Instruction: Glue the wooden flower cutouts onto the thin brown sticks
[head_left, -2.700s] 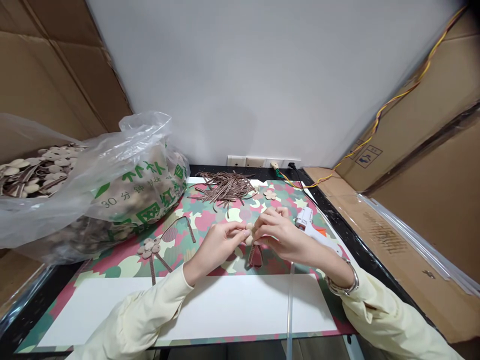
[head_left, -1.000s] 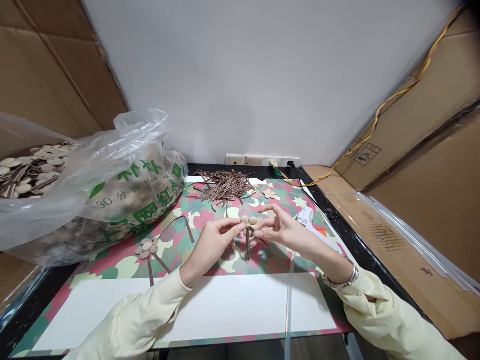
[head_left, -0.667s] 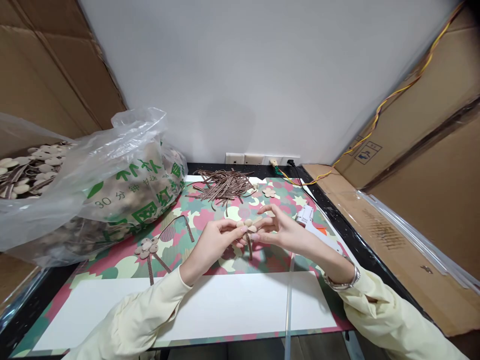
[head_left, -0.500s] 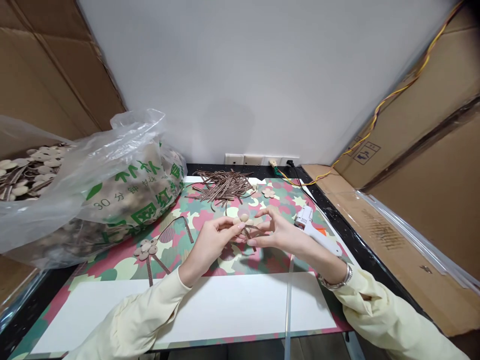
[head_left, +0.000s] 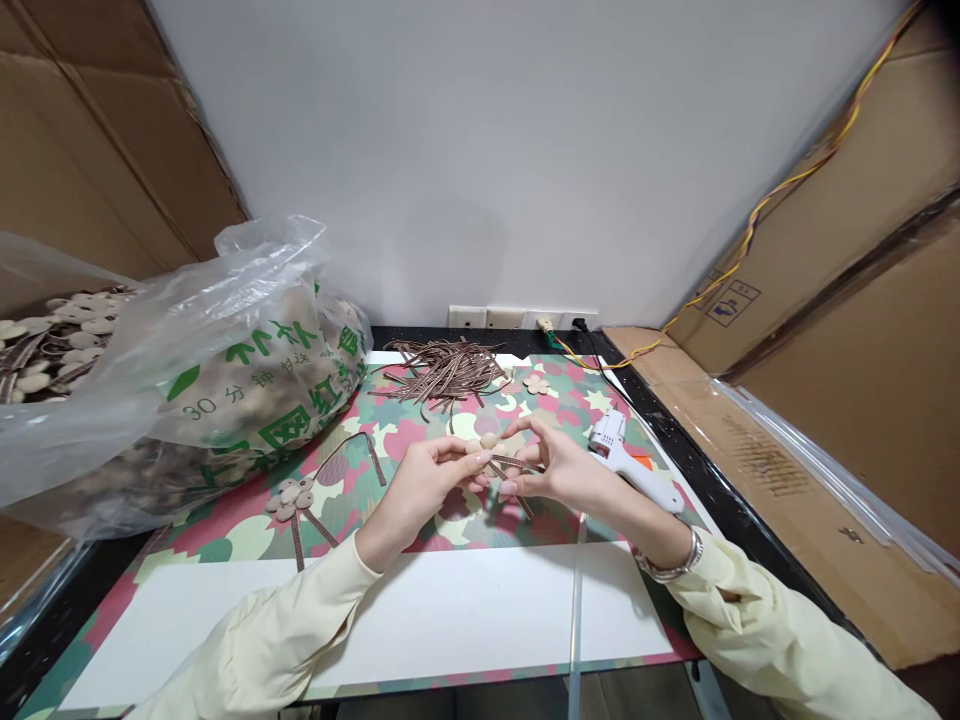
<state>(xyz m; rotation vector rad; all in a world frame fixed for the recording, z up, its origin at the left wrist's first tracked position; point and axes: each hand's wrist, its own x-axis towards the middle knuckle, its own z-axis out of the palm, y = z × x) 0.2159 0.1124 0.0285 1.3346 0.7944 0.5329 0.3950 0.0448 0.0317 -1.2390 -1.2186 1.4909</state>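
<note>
My left hand (head_left: 429, 482) and my right hand (head_left: 553, 464) meet above the patterned mat (head_left: 420, 480). Together they pinch a small wooden flower (head_left: 486, 442) with brown strips hanging from it. The left fingers grip the flower's left side. On its right side, the thumb and forefinger of the right hand hold one strip. A finished wooden flower with two strips (head_left: 296, 497) lies on the mat to the left of my hands. A white glue gun (head_left: 628, 465) rests just right of my right hand.
A big plastic bag of wooden pieces (head_left: 187, 380) fills the left side. A pile of brown strips (head_left: 444, 368) and a loose wooden flower (head_left: 535, 384) lie at the back. A white sheet (head_left: 390, 620) covers the near table. Cardboard boxes (head_left: 840, 330) stand at the right.
The flower has been turned in my fingers, and its strips now swing out to the right instead of hanging down. My right hand has shifted its grip from the flower to a strip.
</note>
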